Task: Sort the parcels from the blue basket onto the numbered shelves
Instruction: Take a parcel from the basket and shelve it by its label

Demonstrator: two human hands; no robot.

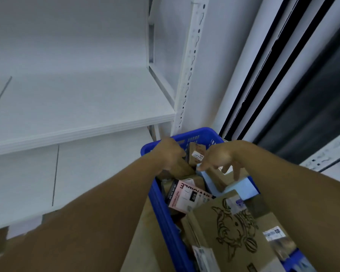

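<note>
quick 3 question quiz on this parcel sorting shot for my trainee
1. True or false: the pink box lies inside the blue basket.
2. Fill in: the big cardboard box nearest the camera bears a black line ____.
3. Which is closest to the right hand? A the light blue parcel; B the pink box; C the big cardboard box.
Key: 1 true; 2 drawing; 3 A.

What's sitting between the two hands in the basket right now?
A small brown box with a white label stands between the left hand and the right hand, inside the blue basket. The head view shows it.
</note>
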